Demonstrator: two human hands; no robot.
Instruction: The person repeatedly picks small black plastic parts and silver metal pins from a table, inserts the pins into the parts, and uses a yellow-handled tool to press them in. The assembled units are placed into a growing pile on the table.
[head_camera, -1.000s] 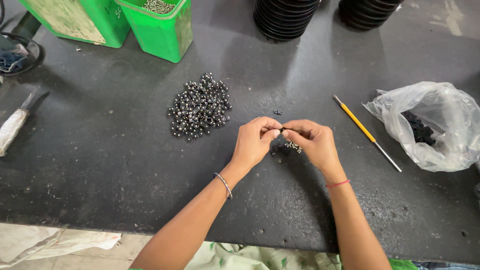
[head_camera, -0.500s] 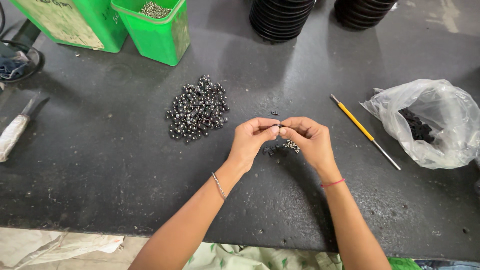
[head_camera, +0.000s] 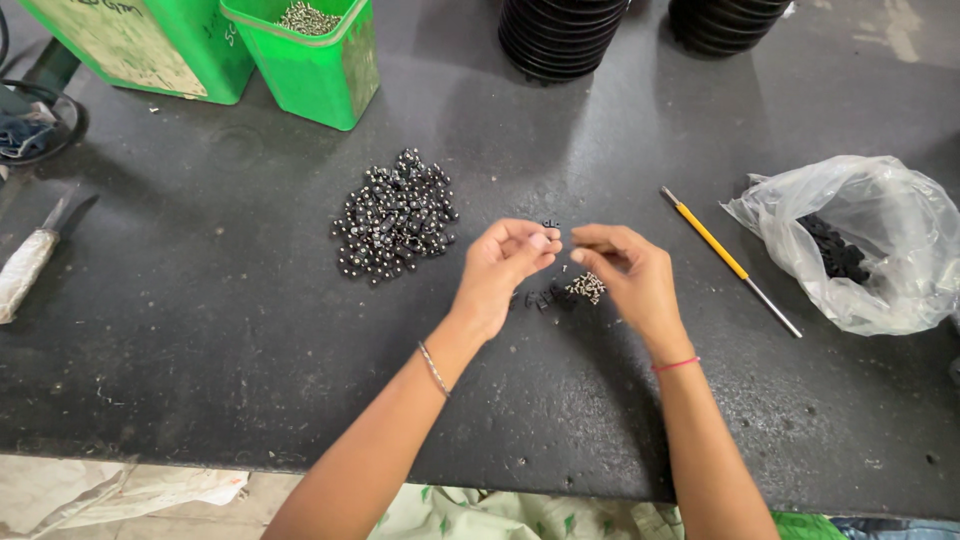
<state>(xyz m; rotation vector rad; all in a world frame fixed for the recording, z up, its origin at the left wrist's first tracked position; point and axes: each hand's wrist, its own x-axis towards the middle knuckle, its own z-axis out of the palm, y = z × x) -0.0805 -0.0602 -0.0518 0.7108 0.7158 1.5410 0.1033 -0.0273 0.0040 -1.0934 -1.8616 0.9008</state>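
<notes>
Your left hand (head_camera: 505, 262) and right hand (head_camera: 625, 270) each pinch a tiny part. A big pile of beads (head_camera: 393, 215) sits done; few small bits (head_camera: 585, 288) are left.

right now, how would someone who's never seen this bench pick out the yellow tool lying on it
Start at the crumpled clear plastic bag on the right side of the dark table. Just left of it, right of the right hand, lies a thin yellow-handled tool set diagonally. It is the only long, straight, brightly coloured thing there; its neighbours are small dark and silvery parts.
</notes>
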